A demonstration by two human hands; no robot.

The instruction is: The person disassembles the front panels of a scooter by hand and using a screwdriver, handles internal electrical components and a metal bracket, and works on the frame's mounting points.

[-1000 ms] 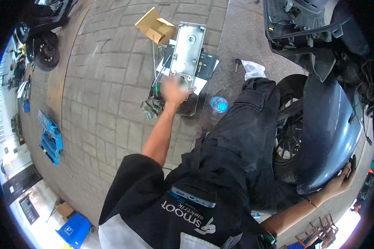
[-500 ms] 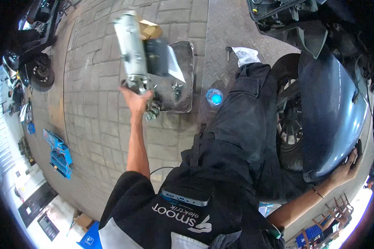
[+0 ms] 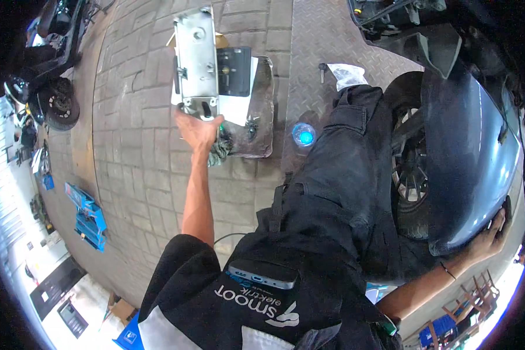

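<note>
My left hand (image 3: 198, 133) grips the near end of a long silver metal housing (image 3: 196, 64) and holds it up over a low dark-topped stand. The housing's hollow side, with round bosses and holes, faces up. Partly behind it are a black rectangular part (image 3: 234, 70) and a white sheet (image 3: 235, 109). A greenish rag (image 3: 220, 153) is close by my wrist. At the right, my right hand (image 3: 489, 240) is at the lower edge of a glossy blue-grey body panel (image 3: 469, 157), fingers bent round it; its fingertips are partly hidden.
The stand (image 3: 265, 125) carries small metal hardware (image 3: 251, 127). Beside my leg is a clear bottle with a blue cap (image 3: 305, 137). A plastic bag (image 3: 349, 76) and a key (image 3: 322, 72) are farther off. A wheel (image 3: 411, 169) stands right; a blue toolbox (image 3: 87, 217) is left.
The housing, blurred and tilted before, is now turned with its hollow side up. The black part and white sheet show more clearly behind it. My right hand has stayed at the panel.
</note>
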